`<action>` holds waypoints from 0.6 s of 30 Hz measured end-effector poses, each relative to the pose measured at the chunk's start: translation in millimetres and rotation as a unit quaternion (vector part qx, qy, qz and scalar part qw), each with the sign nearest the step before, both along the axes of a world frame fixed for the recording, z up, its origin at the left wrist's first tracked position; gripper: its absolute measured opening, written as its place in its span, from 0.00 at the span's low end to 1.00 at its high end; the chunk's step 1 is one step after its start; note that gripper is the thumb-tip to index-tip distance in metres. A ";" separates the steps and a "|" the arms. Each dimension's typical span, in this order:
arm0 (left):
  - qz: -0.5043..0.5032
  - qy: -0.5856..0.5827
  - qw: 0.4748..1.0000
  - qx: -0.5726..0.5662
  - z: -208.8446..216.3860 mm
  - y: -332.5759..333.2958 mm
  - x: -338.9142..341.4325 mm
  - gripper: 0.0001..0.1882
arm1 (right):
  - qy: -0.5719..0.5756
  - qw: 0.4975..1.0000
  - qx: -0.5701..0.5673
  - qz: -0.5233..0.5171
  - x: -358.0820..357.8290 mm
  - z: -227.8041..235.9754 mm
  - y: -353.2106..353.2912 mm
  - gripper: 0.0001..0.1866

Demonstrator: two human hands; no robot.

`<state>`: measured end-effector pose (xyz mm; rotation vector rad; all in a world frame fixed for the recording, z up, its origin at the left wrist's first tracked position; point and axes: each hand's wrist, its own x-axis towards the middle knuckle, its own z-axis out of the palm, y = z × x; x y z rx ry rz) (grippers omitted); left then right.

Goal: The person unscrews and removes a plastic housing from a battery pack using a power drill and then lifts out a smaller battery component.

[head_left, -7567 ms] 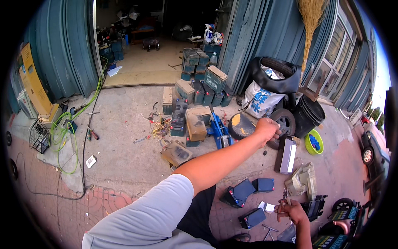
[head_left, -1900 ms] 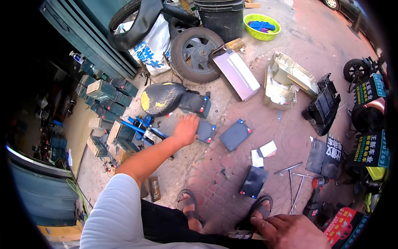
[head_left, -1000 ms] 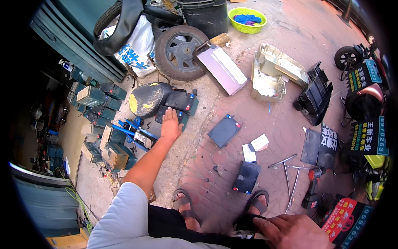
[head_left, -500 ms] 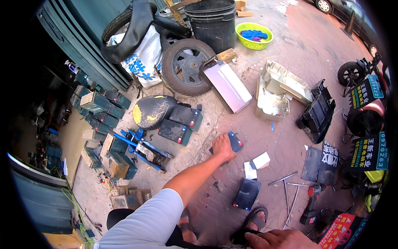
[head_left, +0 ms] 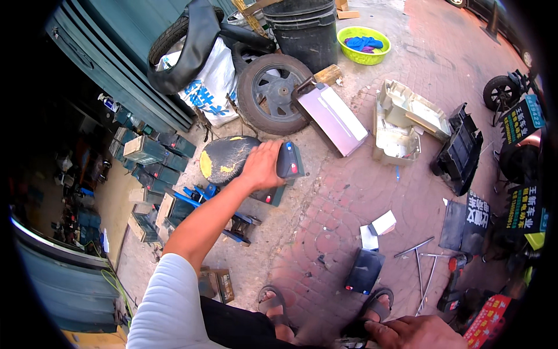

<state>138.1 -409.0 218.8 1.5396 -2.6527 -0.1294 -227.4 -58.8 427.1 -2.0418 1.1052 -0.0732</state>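
My left hand (head_left: pixel 263 164), on an outstretched arm, grips a dark battery (head_left: pixel 292 160) with blue and red terminal marks. It is among the batteries beside a cracked black seat (head_left: pixel 221 158) with yellow foam showing. Another battery (head_left: pixel 271 195) shows just below my hand, partly hidden by it; whether the gripped one rests on it I cannot tell. A further dark battery (head_left: pixel 365 271) lies on the paving in front of my feet. Low in the view, my right hand (head_left: pixel 415 333) rests near my knee, fingers loosely stretched and nothing visible in them.
A blue metal jack (head_left: pixel 237 228) stands under my left forearm, near stacked old batteries (head_left: pixel 145 150). Beyond lie a wheel (head_left: pixel 275 93), a silver battery case (head_left: pixel 337 119) and beige plastic shells (head_left: pixel 401 122). A T-shaped wrench (head_left: pixel 419 270) and cordless drill (head_left: pixel 453 285) lie right.
My left hand has carried the battery from the paving leftward and away from me to the batteries by the seat. The view has shifted slightly; my right hand stays low.
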 end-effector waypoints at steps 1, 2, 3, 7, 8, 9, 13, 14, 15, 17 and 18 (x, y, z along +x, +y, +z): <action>-0.021 -0.021 1.000 -0.006 -5.1 -17.0 16.5 0.59 | 0.001 1.000 -0.011 0.024 1.6 -2.9 1.3 0.26; -0.040 -0.042 0.998 -0.010 -10.5 -32.2 33.9 0.59 | -0.007 0.999 -0.015 0.031 4.0 -3.0 1.5 0.26; -0.043 -0.054 0.996 0.048 -14.0 -49.0 50.4 0.60 | -0.012 0.999 -0.020 0.035 6.2 -3.1 1.2 0.26; -0.064 -0.183 0.981 0.020 -8.9 -62.2 39.5 0.66 | -0.006 0.998 -0.059 0.028 10.8 -6.9 -0.1 0.26; -0.081 -0.226 0.969 -0.056 -15.3 -50.8 29.2 0.66 | -0.003 0.998 -0.051 0.032 12.0 -7.2 -1.0 0.26; -0.074 -0.197 0.976 -0.050 -11.0 -25.7 -3.1 0.63 | 0.002 0.999 -0.043 0.026 12.7 -7.8 -3.1 0.26; -0.056 0.053 0.987 0.137 -121.2 121.8 -64.4 0.56 | 0.006 0.998 -0.042 0.055 18.5 -7.2 -6.4 0.26; -0.023 0.075 0.970 0.228 -139.8 165.1 -86.3 0.58 | 0.001 0.998 -0.042 0.055 20.6 -7.2 -6.0 0.26; 0.034 0.070 0.951 0.300 -172.3 207.3 -111.5 0.62 | -0.003 0.997 -0.043 0.059 24.3 -7.4 -5.2 0.26; 0.167 0.100 0.912 0.361 -175.8 268.9 -167.8 0.67 | -0.002 0.997 -0.046 0.058 26.3 -8.9 -4.6 0.26; 0.227 0.114 0.885 0.391 -173.0 289.4 -191.0 0.69 | -0.002 0.997 -0.046 0.055 27.0 -8.8 -4.0 0.26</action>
